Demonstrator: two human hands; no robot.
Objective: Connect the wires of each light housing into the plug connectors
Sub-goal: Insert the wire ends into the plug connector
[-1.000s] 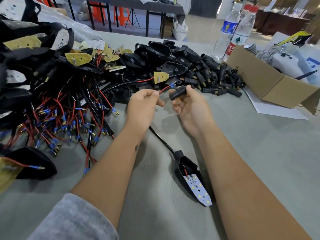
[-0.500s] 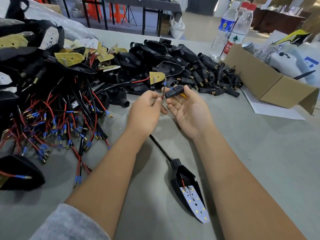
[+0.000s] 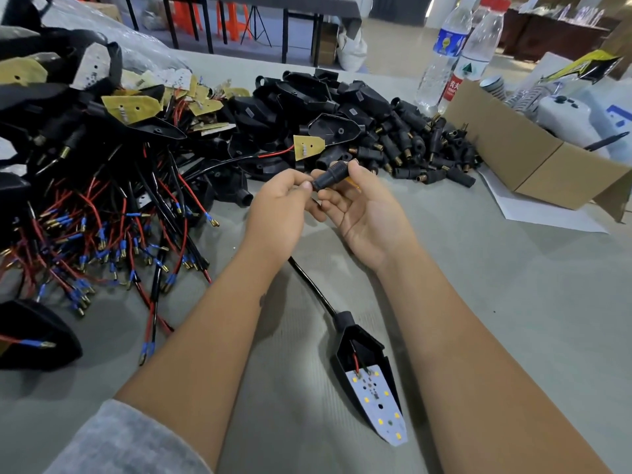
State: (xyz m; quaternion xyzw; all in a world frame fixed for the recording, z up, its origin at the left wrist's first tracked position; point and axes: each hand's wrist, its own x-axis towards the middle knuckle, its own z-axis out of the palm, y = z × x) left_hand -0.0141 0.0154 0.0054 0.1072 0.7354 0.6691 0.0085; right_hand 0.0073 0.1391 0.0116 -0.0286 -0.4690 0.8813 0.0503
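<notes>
A black plug connector (image 3: 331, 177) is pinched in the fingertips of my right hand (image 3: 367, 213), palm up. My left hand (image 3: 282, 208) pinches the wire end right at the connector's left mouth; the wire tips are hidden by my fingers. The black cable (image 3: 309, 280) runs from under my left hand down to a black light housing (image 3: 367, 369) lying on the table between my forearms, with its white LED board (image 3: 378, 405) facing up.
A heap of housings with red and black wires (image 3: 113, 234) fills the left. A pile of loose black plug connectors (image 3: 420, 152) lies behind my hands. At the right stand a cardboard box (image 3: 533, 155) and two water bottles (image 3: 458, 53).
My left hand has closed in on the connector; the red and blue wire ends seen between my hands earlier are no longer visible. The connector is turned more level.
</notes>
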